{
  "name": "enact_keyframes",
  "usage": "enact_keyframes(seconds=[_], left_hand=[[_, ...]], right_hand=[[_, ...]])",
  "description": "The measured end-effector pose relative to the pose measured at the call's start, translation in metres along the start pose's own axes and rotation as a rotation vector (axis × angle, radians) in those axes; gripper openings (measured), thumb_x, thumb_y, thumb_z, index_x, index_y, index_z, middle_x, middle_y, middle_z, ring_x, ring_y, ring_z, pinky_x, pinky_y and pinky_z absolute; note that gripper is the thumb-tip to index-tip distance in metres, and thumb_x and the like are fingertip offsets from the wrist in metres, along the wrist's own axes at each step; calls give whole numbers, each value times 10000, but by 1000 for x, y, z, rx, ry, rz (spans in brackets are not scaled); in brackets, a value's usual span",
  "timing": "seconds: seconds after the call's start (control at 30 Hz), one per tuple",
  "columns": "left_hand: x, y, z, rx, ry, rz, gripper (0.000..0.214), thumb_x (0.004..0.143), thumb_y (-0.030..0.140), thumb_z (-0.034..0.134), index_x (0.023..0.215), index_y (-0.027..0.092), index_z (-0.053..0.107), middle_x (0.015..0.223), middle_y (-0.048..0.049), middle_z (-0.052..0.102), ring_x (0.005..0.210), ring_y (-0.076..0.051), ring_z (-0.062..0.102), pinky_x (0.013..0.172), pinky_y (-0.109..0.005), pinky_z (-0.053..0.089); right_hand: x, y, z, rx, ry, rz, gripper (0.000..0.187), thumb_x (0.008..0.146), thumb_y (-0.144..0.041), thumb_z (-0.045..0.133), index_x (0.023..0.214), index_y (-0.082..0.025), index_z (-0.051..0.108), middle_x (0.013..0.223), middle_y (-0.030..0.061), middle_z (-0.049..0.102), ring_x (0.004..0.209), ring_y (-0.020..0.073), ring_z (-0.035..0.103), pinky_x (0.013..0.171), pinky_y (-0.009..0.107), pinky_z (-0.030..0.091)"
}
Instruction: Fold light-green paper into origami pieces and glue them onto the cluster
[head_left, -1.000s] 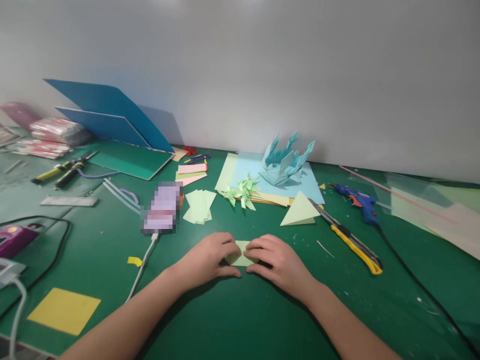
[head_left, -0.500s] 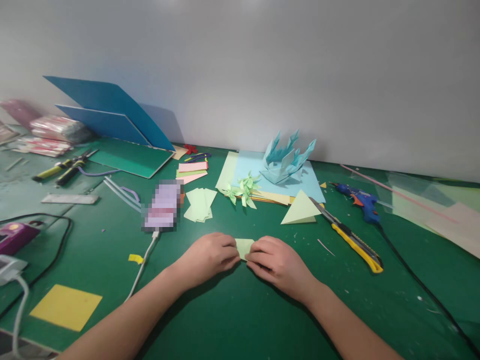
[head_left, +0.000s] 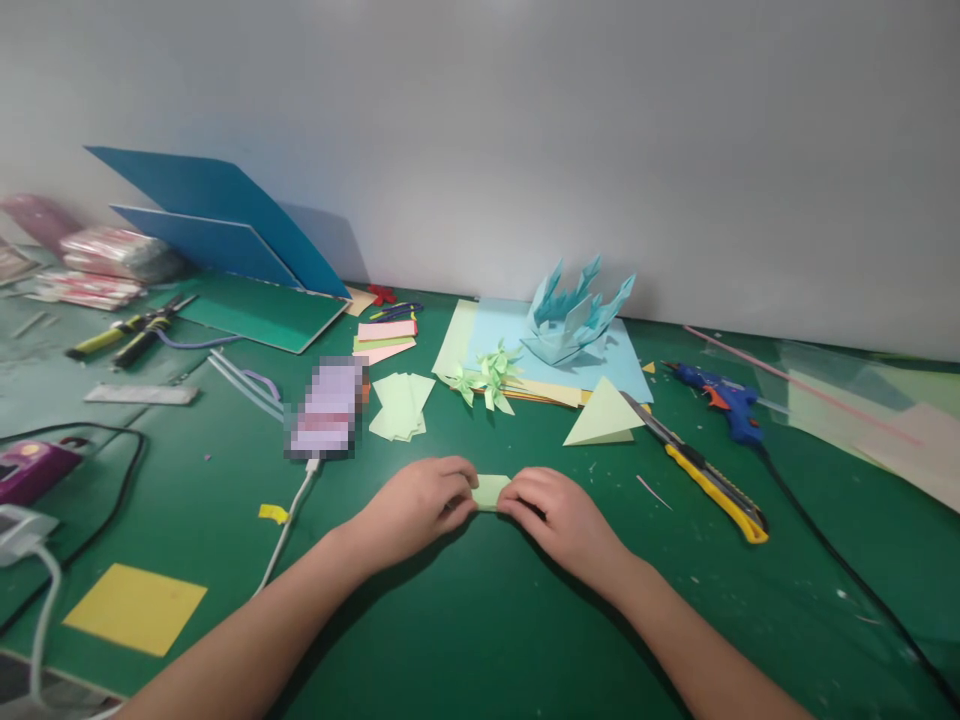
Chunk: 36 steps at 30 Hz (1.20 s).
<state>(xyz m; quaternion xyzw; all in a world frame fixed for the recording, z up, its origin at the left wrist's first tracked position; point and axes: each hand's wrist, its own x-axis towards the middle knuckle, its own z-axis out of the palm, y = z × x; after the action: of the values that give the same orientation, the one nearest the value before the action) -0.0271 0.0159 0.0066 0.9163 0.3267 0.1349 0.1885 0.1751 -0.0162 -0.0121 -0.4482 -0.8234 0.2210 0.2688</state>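
Observation:
Between my hands is a small piece of pale green folded paper (head_left: 492,491), low over the green table. My left hand (head_left: 429,505) pinches its left end, and my right hand (head_left: 553,512) grips the right end. The fingers cover both ends, so only the middle strip shows. Beyond them lie several pale green paper slips (head_left: 402,406) in a fanned pile. Light green folded paper flowers (head_left: 489,378) rest at the edge of a stack of coloured sheets. A larger folded pale green sheet (head_left: 602,412) lies to the right of the flowers.
A yellow utility knife (head_left: 716,495) and a blue glue gun (head_left: 724,398) with a black cord lie at right. Blue folded paper (head_left: 577,320) stands at the back. Left are a blurred-out phone (head_left: 328,408) on a white cable, pliers (head_left: 146,333) and a yellow sheet (head_left: 136,609).
My fingers have shifted slightly outward along the paper, so more of its middle shows. Both hands still hold its ends. The rest of the table looks the same.

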Motion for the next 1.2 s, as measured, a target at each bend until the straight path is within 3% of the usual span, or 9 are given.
enact_keyframes(seconds=[0.17,0.3,0.63,1.07,1.2], left_hand=[[-1,2,0,-80,5,-112,113,803,149,530,704,151,584,999,-59,595,618,-102,561,616,-239,454],[-2,4,2,-54,33,-121,132,821,174,498,725,150,586,1040,-67,539,511,-65,461,569,-246,435],[1,5,7,-81,56,-212,138,785,122,517,650,148,531,1003,-82,522,571,-111,549,597,-288,456],[2,10,12,-70,98,-205,124,769,86,477,667,157,471,988,-90,479,579,-107,522,589,-297,466],[2,9,13,-25,114,-183,116,748,83,498,665,163,483,898,-74,497,728,-174,544,681,-332,480]], right_hand=[[1,-1,3,-38,-10,89,199,904,-217,483,738,-199,591,739,18,644,733,171,580,676,294,429],[2,-2,4,-73,16,117,180,887,-218,501,722,-201,571,709,15,623,711,173,580,646,290,425],[4,-5,3,-81,12,145,134,827,-160,564,697,-195,560,621,-13,558,616,153,526,574,264,384],[4,-6,3,-53,31,146,148,830,-159,554,688,-198,539,620,-20,547,605,145,509,560,257,374],[4,-6,3,-58,34,159,153,821,-164,575,677,-198,534,616,-21,540,603,145,508,557,256,372]])
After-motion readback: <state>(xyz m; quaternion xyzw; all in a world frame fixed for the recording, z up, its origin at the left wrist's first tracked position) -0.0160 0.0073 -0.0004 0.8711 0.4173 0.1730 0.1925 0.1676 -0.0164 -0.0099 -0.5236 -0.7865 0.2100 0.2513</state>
